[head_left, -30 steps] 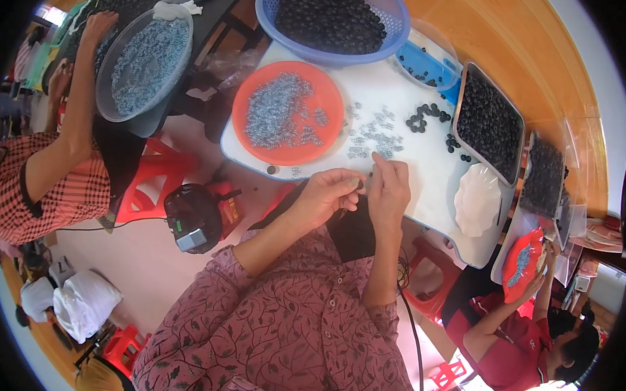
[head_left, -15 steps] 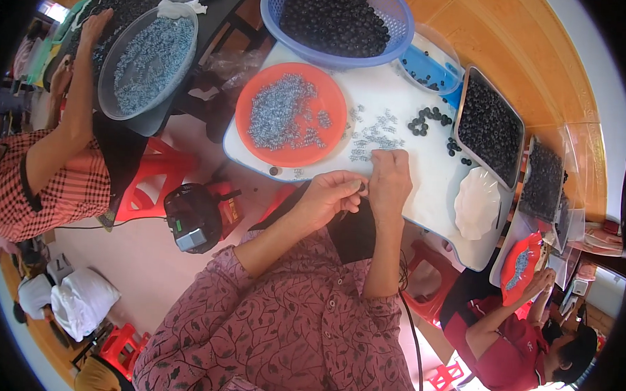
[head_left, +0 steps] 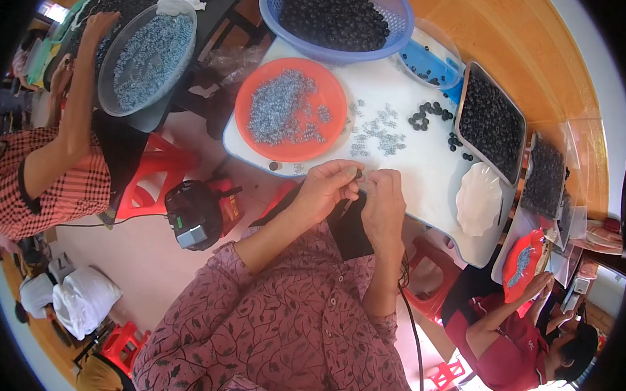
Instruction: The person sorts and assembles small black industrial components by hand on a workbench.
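Over the table's near edge, my left hand pinches a small black round piece between thumb and fingertips. Close beside it, my right hand is closed with its fingers bent; whatever it may hold is hidden. Just beyond my hands, small silvery spring-like pieces lie loose on the white table. An orange-red plate to their left carries a heap of the same pieces. Several black round pieces lie in a loose cluster to the right.
At the back stands a purple basket of black pieces. A metal-rimmed tray of them and a white scalloped dish are at the right. Co-workers sit left and right. Red stools stand below the table.
My right hand has drawn back toward me, away from the loose silvery pieces. My left hand has risen slightly, still pinching the black piece, and the two hands remain close together.
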A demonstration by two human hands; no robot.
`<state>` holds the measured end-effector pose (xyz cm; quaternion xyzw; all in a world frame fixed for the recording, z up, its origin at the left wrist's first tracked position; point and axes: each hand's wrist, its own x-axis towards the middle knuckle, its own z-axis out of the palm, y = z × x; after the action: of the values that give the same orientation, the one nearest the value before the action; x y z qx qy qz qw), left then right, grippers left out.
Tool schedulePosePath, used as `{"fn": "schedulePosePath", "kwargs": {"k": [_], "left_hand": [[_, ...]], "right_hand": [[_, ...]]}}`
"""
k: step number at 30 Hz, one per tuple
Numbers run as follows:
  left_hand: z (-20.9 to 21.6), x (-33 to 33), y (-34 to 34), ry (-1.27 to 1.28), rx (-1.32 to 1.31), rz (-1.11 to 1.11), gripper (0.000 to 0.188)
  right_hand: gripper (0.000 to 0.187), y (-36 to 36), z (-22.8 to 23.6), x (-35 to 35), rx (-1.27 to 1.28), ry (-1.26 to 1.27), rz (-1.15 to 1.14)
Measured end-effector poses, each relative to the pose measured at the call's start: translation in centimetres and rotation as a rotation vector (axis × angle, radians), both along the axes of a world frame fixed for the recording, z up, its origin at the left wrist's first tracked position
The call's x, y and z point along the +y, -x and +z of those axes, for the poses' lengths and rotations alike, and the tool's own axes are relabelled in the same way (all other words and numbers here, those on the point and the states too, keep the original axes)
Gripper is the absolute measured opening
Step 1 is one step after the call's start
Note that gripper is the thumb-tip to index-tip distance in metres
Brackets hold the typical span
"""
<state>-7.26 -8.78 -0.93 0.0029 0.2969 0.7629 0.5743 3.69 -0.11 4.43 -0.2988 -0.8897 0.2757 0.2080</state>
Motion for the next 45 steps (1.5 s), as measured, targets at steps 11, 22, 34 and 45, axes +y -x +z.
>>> {"fn": "schedulePosePath", "kwargs": {"k": [11,22,34,45], "left_hand": [[0.2,-0.1,-0.5,0.058,0.135,-0.016,0.022],[0.1,-0.2,-0.4,0.070,0.246,-0.097,0.022],[-0.6,-0.2,0.1,-0.058,-0.066,-0.105,0.026],[-0.5,-0.3,0.2,-0.036,-0.072,-0.105,0.027]], "right_hand": [[0.018,-0.3,1.0,-0.1,-0.050,-0.109,0.026],[0.008,-0.8,-0.3,0.4,0.125,0.138,0.012],[0.010,-1.8,-2.6,0.4,0.238,0.466,-0.159],[0.014,-1.5,-2.1,1.0,0.093,0.000,-0.275]]}}
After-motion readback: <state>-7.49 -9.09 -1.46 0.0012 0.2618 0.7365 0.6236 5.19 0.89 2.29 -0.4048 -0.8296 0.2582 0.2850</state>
